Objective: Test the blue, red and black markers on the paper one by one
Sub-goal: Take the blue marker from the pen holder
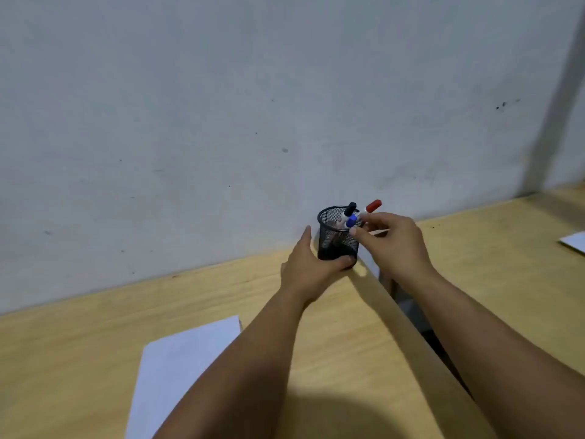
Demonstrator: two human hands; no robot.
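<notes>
- The paper (186,359) lies flat on the table (63,359) at the near left, well apart from the markers, and shows no marks from this view; none of the three tests looks done yet.
- The left hand (308,267) wraps the lower part of the black mesh holder (337,239), thumb across its front near the base and fingers (306,237) reaching up its left side. It is closed partway around the holder, steadying it against the table.
- All three markers stand in the holder, caps up: black marker (350,209) at the back, blue marker (351,221) lowest at the front, red marker (373,206) leaning out to the right.
- The right hand (395,242) is at the rim, thumb and forefinger nearly pinched together by the blue cap and the red marker's barrel. Which marker they hold, or whether they merely touch, I cannot tell.
- The step appears to be drawing out the first marker. To do it well, keep the holder pressed down, pinch one barrel only, and lift along its lean so the others do not tip out.
</notes>
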